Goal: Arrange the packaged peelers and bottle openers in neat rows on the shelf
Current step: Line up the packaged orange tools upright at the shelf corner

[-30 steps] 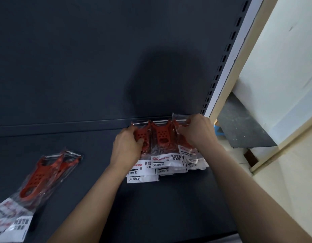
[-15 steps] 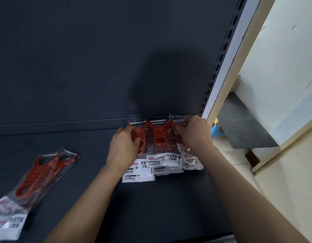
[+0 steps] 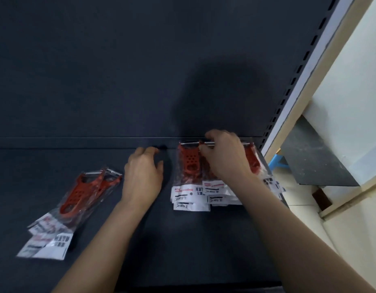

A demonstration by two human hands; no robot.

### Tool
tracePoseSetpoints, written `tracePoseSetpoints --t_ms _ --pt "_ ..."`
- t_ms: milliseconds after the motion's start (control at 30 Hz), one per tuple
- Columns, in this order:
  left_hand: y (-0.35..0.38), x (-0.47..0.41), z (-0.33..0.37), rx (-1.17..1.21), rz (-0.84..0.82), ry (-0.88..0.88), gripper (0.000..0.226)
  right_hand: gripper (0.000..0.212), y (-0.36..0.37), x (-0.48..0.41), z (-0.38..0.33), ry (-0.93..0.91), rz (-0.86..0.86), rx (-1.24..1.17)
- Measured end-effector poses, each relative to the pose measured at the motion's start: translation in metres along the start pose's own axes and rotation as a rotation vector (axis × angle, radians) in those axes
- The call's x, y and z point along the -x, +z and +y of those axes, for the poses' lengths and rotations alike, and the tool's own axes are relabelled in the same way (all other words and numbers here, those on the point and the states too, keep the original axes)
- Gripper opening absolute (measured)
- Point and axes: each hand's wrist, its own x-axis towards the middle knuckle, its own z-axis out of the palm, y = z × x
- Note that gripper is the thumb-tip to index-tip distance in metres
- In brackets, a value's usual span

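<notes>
We see a dark shelf (image 3: 140,240) with a dark back panel (image 3: 98,70) rising behind it. At the back right corner lies a row of packaged peelers (image 3: 189,163), red tools in clear bags with white label cards toward us, their metal blades lined up against the foot of the back panel; the packs overlap one another. The right hand (image 3: 223,157) lies on top of this row, fingers curled down over the upper ends of the packs near the blades, pressing or pinching them; we cannot tell which pack it actually grips. The left hand (image 3: 142,176) is apart from the row, just to its left, resting palm down on bare shelf with the fingers loosely bent and nothing in it. The two hands are separated, with the leftmost pack between them. Further left and nearer to us, well apart from the row, a loose pile of packaged peelers (image 3: 85,191) lies askew, tilted diagonally. A slotted upright (image 3: 297,81) runs up the right edge of the shelving, and beyond it we see a pale wall (image 3: 351,70)
</notes>
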Motion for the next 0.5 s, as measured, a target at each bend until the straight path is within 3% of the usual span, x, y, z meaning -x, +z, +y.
tracePoseSetpoints --t_ms 233,333,400,500 --pt "-0.049 0.018 -0.074 -0.215 0.008 -0.228 0.031 0.036 0.064 0.02 -0.085 -0.187 -0.328 -0.15" --pt "-0.063 0.026 -0.098 -0.279 -0.053 -0.351 0.044 0.036 0.084 0.029 -0.108 -0.209 -0.388 -0.168" --pt "-0.07 0.03 -0.112 -0.252 -0.094 -0.402 0.054 0.033 0.094 0.032 -0.121 -0.233 -0.418 -0.15" --pt "-0.078 0.033 -0.124 -0.119 -0.073 -0.397 0.045 0.026 0.103 0.037 -0.135 -0.245 -0.446 -0.138"
